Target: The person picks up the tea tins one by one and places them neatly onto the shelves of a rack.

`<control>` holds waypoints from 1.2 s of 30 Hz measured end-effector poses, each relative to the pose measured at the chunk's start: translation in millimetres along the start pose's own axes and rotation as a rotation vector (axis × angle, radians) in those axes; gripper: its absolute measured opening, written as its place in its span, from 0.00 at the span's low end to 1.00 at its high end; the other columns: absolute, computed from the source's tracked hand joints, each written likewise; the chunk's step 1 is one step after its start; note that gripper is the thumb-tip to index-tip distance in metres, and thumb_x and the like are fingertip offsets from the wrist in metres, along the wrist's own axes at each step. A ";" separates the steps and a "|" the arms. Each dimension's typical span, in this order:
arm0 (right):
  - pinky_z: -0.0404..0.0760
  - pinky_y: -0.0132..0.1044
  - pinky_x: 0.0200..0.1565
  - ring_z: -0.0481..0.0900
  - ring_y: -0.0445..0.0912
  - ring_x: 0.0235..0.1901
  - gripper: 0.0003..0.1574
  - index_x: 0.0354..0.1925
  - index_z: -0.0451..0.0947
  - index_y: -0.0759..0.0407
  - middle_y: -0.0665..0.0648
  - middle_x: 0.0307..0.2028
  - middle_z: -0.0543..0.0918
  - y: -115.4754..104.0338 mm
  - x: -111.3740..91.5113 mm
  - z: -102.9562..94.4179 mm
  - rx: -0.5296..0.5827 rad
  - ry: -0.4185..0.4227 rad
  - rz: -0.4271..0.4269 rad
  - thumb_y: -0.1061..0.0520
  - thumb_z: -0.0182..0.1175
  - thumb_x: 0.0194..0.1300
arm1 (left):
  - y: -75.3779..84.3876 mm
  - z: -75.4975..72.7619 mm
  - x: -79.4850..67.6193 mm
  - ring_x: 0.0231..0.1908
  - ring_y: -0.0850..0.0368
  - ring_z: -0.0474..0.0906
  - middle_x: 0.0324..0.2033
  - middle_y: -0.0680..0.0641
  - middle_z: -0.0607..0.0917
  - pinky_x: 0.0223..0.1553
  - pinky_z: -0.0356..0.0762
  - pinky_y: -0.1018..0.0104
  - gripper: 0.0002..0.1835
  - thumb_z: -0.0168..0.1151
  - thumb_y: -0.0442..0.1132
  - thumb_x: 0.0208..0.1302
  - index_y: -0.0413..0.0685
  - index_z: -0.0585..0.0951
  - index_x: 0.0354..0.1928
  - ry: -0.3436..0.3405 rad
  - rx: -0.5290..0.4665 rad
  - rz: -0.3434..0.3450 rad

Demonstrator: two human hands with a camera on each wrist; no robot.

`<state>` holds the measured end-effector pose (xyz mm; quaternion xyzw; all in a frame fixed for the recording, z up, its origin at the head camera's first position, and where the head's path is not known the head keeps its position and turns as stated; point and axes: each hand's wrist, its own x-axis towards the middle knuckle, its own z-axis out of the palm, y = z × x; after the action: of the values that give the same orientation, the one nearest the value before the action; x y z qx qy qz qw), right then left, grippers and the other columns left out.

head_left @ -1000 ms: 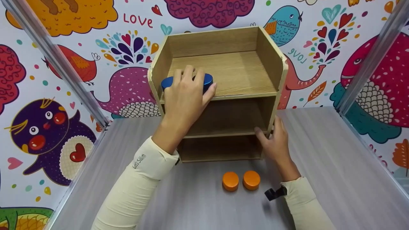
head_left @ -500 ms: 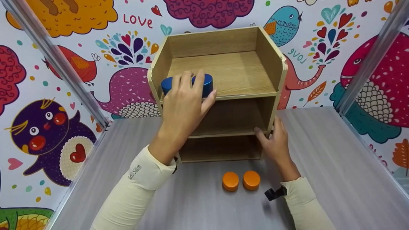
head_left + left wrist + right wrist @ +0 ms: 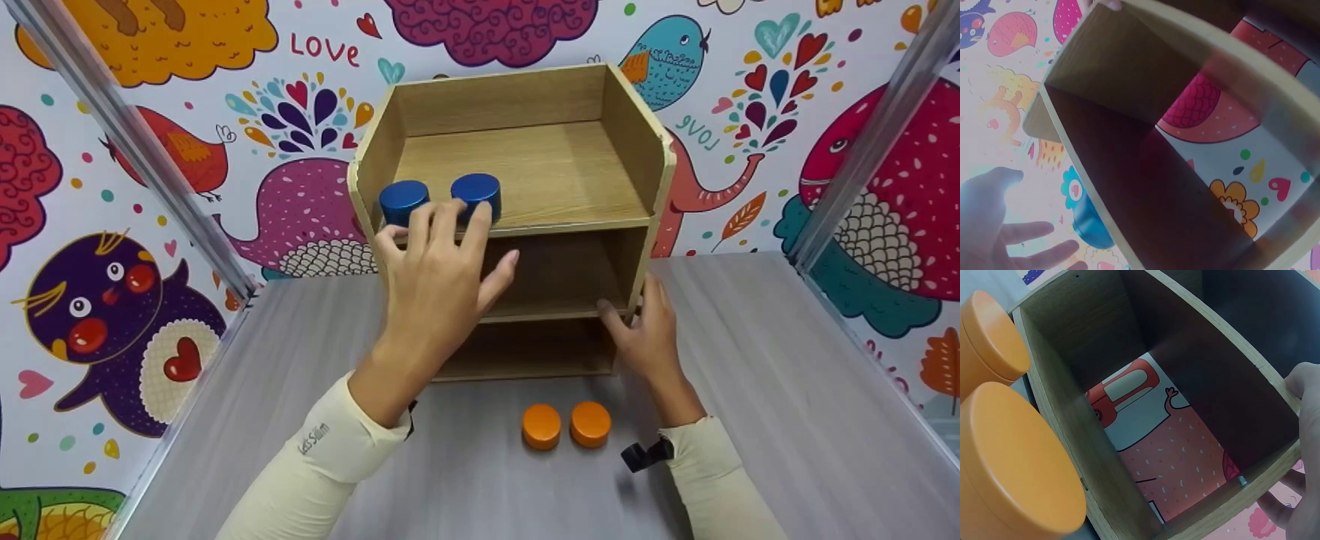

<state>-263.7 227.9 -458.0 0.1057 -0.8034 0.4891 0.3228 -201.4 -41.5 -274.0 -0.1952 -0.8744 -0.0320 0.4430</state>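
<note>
Two round blue tins (image 3: 475,191) stand apart on the top tier of a small wooden shelf (image 3: 525,161), at its front left. In front of them my left hand (image 3: 435,277) hovers with fingers spread and bent a little, holding nothing. Its fingertips overlap the tins' lower parts in the head view. The left wrist view shows that hand (image 3: 1010,230) with loose fingers beside a blue tin (image 3: 1092,222). My right hand (image 3: 649,334) grips the shelf's right side, thumb at the middle board's front edge and fingers round the outside, as the right wrist view shows its thumb (image 3: 1300,379).
Two orange round tins (image 3: 541,426) stand side by side on the grey table (image 3: 450,465), before the shelf. The two lower tiers have open fronts. Patterned walls (image 3: 300,210) close in the back and sides, with metal posts (image 3: 150,142) at the corners.
My left hand has let go of the blue tins and drawn back down toward me, its fingers spreading. The tins stay on the top tier. My right hand has not moved.
</note>
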 end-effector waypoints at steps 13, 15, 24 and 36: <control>0.79 0.56 0.44 0.73 0.48 0.51 0.41 0.65 0.59 0.36 0.53 0.54 0.71 1.4 -0.1 0.2 0.000 -0.003 0.014 0.46 0.64 0.56 | 10.1 23.2 -40.6 0.52 0.47 0.69 0.50 0.45 0.79 0.46 0.65 0.42 0.27 0.51 0.63 0.60 0.54 0.77 0.53 -0.104 -0.026 0.059; 0.78 0.57 0.45 0.73 0.48 0.51 0.41 0.66 0.59 0.38 0.54 0.54 0.72 1.8 0.0 0.2 0.001 -0.001 0.006 0.46 0.64 0.56 | 10.9 26.7 -45.3 0.52 0.47 0.69 0.50 0.45 0.79 0.45 0.66 0.43 0.28 0.51 0.63 0.60 0.54 0.77 0.53 -0.127 -0.030 0.064; 0.78 0.57 0.46 0.73 0.49 0.51 0.41 0.65 0.60 0.40 0.54 0.53 0.71 0.3 -0.9 -0.6 0.008 -0.005 0.018 0.46 0.64 0.56 | 18.3 40.8 -65.2 0.51 0.47 0.69 0.51 0.45 0.77 0.41 0.70 0.47 0.28 0.48 0.65 0.62 0.55 0.76 0.54 -0.204 -0.058 0.080; 0.78 0.56 0.45 0.73 0.49 0.51 0.40 0.65 0.61 0.42 0.55 0.53 0.71 -0.3 -0.5 -0.5 0.023 -0.010 0.014 0.47 0.64 0.56 | 29.4 64.3 -94.6 0.49 0.47 0.71 0.50 0.46 0.77 0.35 0.74 0.49 0.27 0.51 0.65 0.61 0.57 0.77 0.53 -0.263 -0.071 0.073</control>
<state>-262.9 228.1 -457.9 0.1063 -0.7999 0.5001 0.3144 -189.3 -29.3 -390.9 -0.2449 -0.9155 -0.0207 0.3184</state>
